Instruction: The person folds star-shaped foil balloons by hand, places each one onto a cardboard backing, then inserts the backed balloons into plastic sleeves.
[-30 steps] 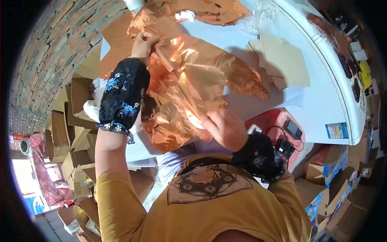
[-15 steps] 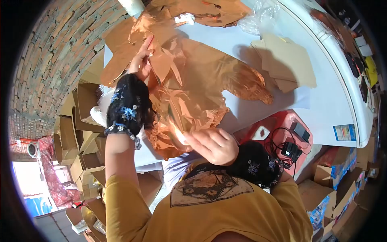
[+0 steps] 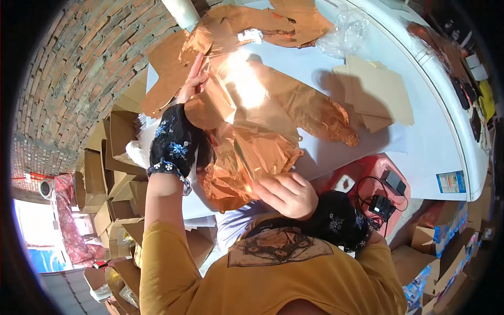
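A flat, crinkled copper-coloured foil balloon (image 3: 262, 134) lies across the white table in front of me, partly folded over, with a bright glare on its upper part. At its upper left edge is my left hand (image 3: 194, 86), its fingers closed on the foil and one finger stretched upward along it. My right hand (image 3: 287, 195) is at the near edge, thumb and fingers pinched together on the crumpled foil. Its fingertips are partly hidden. More copper foil pieces (image 3: 302, 23) lie at the far side of the table.
Brown cardboard sheets (image 3: 374, 92) and clear plastic wrap (image 3: 344, 34) lie on the white table (image 3: 420, 157). To the right, a red stool (image 3: 362, 170) holds black adapters (image 3: 382, 206) and cables. Open cardboard boxes (image 3: 123, 134) stand at the left, beside a brick wall (image 3: 79, 68).
The upper foil has shifted and now catches a bright glare. Both hands keep their grip near the same places; the whole view has moved slightly.
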`<state>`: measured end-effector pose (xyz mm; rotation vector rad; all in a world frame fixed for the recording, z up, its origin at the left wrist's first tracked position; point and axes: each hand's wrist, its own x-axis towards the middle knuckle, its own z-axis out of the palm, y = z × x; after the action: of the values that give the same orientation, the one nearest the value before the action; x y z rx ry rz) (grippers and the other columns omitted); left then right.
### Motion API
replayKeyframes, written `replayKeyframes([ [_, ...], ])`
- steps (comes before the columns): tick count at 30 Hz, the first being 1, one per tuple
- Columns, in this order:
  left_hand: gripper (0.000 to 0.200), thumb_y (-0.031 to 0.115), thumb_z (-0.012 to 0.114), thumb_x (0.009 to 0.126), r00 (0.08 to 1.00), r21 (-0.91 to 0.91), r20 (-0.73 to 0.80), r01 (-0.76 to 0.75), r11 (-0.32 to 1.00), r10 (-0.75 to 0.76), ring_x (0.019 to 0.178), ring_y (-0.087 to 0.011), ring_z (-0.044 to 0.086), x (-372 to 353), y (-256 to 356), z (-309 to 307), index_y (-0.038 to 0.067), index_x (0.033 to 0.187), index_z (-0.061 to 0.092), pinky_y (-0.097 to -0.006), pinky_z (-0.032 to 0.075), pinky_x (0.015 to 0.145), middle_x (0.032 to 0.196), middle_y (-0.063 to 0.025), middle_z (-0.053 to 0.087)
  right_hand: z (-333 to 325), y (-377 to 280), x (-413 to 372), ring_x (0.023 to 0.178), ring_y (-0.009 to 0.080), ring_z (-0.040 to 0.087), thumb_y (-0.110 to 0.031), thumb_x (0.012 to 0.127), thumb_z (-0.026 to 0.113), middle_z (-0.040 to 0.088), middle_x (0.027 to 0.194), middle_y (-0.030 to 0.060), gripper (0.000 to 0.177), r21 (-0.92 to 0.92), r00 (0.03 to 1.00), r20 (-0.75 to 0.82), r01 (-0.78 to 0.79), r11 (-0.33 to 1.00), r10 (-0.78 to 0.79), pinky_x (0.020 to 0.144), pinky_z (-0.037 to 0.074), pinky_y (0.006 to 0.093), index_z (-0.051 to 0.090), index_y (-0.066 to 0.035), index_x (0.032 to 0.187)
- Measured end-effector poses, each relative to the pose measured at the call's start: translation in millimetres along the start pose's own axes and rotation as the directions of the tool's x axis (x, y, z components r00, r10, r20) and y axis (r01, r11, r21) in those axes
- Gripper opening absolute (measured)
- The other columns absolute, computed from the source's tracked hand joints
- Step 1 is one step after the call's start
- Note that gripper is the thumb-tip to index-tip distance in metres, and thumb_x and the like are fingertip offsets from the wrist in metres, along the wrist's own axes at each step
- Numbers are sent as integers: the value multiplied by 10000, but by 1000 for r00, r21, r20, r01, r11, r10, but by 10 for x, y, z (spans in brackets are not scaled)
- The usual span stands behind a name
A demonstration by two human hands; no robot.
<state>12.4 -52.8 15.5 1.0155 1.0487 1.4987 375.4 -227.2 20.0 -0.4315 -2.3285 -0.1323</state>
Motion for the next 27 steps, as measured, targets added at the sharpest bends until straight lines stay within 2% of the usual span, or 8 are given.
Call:
replayKeyframes([
  [3, 772, -31, 543, 893, 982, 191, 114, 126, 973, -150, 750, 49, 538, -24, 175, 22, 175, 1580, 256, -121, 400, 566, 1587, 15, 351, 51, -19, -31, 902, 127, 589, -168, 837, 615, 640, 1127, -9, 361, 8, 1000, 16, -26, 1000, 26, 793, 462, 279, 683, -106, 1185],
  [6, 712, -51, 482, 897, 985, 137, 79, 139, 981, -150, 1335, -72, 454, 55, 60, 23, 114, 1565, 294, -203, 448, 962, 1595, -19, 339, 92, -51, -67, 932, 147, 597, -157, 832, 618, 634, 1149, 9, 372, 6, 999, 20, -45, 999, 45, 800, 472, 289, 680, -84, 1191],
  [9, 674, -65, 460, 894, 971, 183, 159, 149, 972, -179, 1469, -116, 280, 170, -39, -156, 81, 1542, 341, -262, 352, 1103, 1597, -21, 336, 196, -118, -106, 960, 167, 609, -143, 820, 634, 636, 1145, 29, 342, 63, 997, -9, -73, 995, 74, 802, 488, 305, 688, -52, 1146],
  [12, 645, -78, 449, 891, 965, 163, 94, 229, 960, -246, 1446, -128, 333, 121, 31, -36, 72, 1516, 393, -277, 341, 1119, 1590, -15, 350, 308, -178, -189, 958, 173, 614, -133, 815, 656, 640, 1135, 43, 300, 163, 997, 2, -81, 983, 82, 803, 489, 296, 695, -23, 1091],
  [16, 619, -65, 459, 917, 964, 276, 109, 204, 939, -241, 1309, -141, 498, 106, 93, 22, 98, 1512, 410, -283, 405, 1070, 1511, -14, 456, 367, -264, -156, 907, 172, 616, -122, 806, 677, 641, 1097, 54, 262, 206, 996, -35, -69, 976, 77, 750, 476, 289, 699, 6, 1034],
  [17, 601, -48, 480, 929, 968, 288, 136, 167, 943, -213, 1171, -117, 569, 119, 69, -10, 108, 1506, 421, -269, 446, 1013, 1460, -4, 500, 366, -260, -148, 884, 170, 612, -125, 800, 680, 638, 1070, 51, 266, 202, 998, -45, -23, 979, 32, 727, 468, 287, 700, 11, 1028],
  [22, 587, -32, 502, 937, 940, 322, 149, 247, 914, -307, 978, -71, 575, 120, 64, -2, 126, 1498, 438, -247, 469, 937, 1388, 21, 538, 346, -321, -132, 873, 171, 609, -131, 811, 671, 634, 1027, 48, 303, 276, 999, -5, -39, 960, 42, 724, 473, 286, 688, 16, 1074],
  [27, 586, -35, 494, 942, 925, 343, 199, 243, 907, -323, 949, -59, 570, 146, -22, -96, 137, 1499, 439, -231, 468, 924, 1331, 30, 572, 382, -373, -161, 874, 179, 610, -128, 808, 659, 634, 1018, 49, 327, 329, 994, -5, -100, 939, 108, 743, 485, 290, 681, 14, 1102],
])
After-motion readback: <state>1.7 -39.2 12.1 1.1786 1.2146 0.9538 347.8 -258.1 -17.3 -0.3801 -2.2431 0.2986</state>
